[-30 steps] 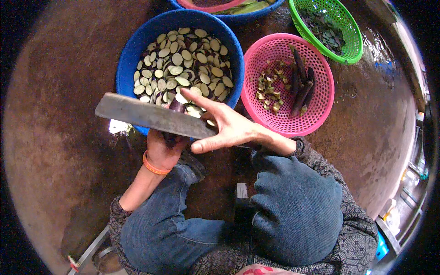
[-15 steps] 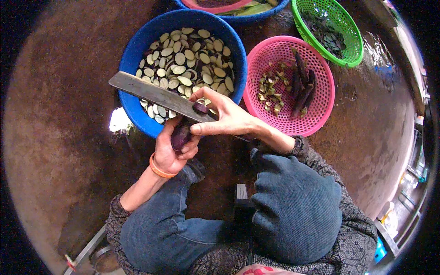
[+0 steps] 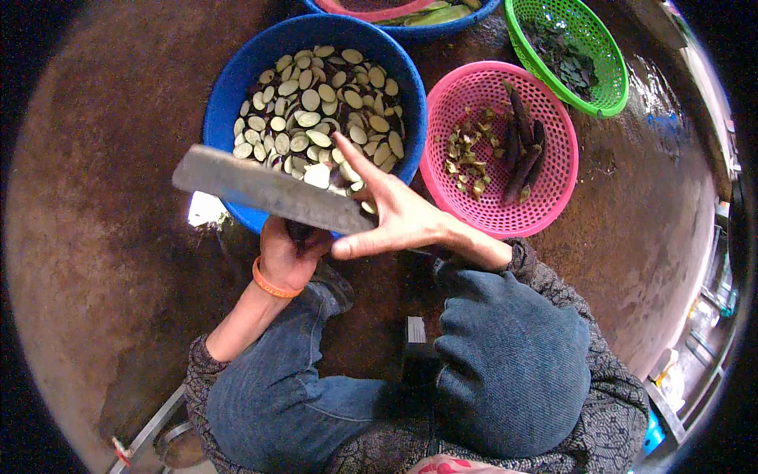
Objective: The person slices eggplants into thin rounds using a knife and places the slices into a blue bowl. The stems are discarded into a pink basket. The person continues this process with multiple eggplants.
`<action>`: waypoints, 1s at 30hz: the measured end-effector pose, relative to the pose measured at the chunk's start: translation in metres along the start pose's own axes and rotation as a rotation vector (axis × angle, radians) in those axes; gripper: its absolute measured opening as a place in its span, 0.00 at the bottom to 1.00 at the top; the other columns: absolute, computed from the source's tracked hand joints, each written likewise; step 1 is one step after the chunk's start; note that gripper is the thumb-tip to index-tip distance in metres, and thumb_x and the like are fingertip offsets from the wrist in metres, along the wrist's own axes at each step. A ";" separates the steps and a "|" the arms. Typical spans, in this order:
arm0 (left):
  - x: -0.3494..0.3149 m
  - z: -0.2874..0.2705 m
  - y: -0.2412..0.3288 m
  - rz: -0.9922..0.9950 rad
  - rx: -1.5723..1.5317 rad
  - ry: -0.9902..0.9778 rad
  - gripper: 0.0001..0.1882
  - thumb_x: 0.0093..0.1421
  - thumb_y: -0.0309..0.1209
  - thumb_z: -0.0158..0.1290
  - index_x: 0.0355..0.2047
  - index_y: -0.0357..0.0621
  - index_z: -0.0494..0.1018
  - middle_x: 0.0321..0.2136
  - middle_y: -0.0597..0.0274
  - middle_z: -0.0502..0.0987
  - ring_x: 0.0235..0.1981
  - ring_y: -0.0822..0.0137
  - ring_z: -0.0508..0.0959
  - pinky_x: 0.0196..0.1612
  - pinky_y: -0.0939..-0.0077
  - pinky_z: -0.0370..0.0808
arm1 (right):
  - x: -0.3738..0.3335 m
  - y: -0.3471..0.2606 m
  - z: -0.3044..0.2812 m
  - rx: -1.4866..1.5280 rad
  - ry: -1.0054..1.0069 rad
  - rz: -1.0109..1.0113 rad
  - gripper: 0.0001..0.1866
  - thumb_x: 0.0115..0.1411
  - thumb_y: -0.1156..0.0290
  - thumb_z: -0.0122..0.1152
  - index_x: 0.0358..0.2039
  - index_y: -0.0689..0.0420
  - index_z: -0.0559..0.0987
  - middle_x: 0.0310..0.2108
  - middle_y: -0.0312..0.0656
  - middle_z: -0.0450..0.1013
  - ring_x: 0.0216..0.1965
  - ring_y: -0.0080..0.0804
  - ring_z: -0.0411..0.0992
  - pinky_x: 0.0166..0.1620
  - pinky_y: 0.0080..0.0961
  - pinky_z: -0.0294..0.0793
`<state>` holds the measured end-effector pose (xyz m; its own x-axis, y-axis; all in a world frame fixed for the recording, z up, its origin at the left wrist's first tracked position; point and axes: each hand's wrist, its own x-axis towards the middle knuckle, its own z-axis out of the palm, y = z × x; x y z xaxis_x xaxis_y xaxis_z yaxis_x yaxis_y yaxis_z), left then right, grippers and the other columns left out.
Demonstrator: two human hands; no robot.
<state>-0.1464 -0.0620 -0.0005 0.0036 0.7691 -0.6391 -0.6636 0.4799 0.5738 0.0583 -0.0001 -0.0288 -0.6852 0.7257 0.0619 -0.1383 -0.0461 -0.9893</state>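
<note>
My left hand (image 3: 286,254) is closed around a dark purple eggplant (image 3: 298,230), largely hidden by the fingers and the blade. My right hand (image 3: 399,217) holds a broad-bladed knife (image 3: 272,189); its thumb and forefinger are spread apart, and the handle is hidden under the palm. The blade slants across the near rim of a blue basin (image 3: 217,95), just above the eggplant. Many pale oval eggplant slices (image 3: 309,99) with dark skins fill the basin's bottom. Some pale pieces show just beyond the blade, below my right forefinger.
Right of the basin stands a pink colander (image 3: 564,174) with whole eggplants (image 3: 521,150) and cut-off green ends (image 3: 466,162). Behind it is a green colander (image 3: 612,71) holding dark flat pieces. Another blue basin (image 3: 426,31) sits at the far edge, on the wet brown floor.
The knife has swung down toward me, its face turned more to view. A purple piece at the blade is gone from there. My right thumb and forefinger have spread apart.
</note>
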 end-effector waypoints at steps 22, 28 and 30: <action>-0.014 0.020 0.006 -0.268 0.206 -0.228 0.20 0.74 0.50 0.36 0.45 0.50 0.71 0.20 0.70 0.68 0.11 0.78 0.57 0.10 0.83 0.54 | 0.006 0.008 0.000 0.202 0.047 0.166 0.43 0.44 0.46 0.82 0.50 0.65 0.74 0.43 0.46 0.76 0.47 0.32 0.74 0.53 0.32 0.72; -0.009 0.026 0.006 -0.163 0.144 0.028 0.20 0.73 0.50 0.42 0.44 0.47 0.73 0.22 0.61 0.73 0.10 0.76 0.57 0.09 0.83 0.53 | 0.006 0.004 -0.012 0.142 0.203 0.098 0.61 0.47 0.45 0.81 0.70 0.62 0.56 0.64 0.54 0.64 0.64 0.40 0.64 0.67 0.36 0.63; -0.003 0.028 0.004 -0.030 0.159 -0.088 0.23 0.73 0.53 0.43 0.49 0.49 0.75 0.27 0.70 0.75 0.16 0.79 0.64 0.15 0.83 0.59 | 0.001 0.001 -0.009 0.302 0.105 0.053 0.67 0.46 0.44 0.81 0.74 0.61 0.48 0.70 0.57 0.56 0.70 0.43 0.57 0.71 0.39 0.57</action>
<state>-0.1285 -0.0507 0.0183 0.0920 0.7839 -0.6140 -0.5352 0.5589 0.6333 0.0640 0.0067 -0.0305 -0.6217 0.7831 -0.0179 -0.3216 -0.2760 -0.9057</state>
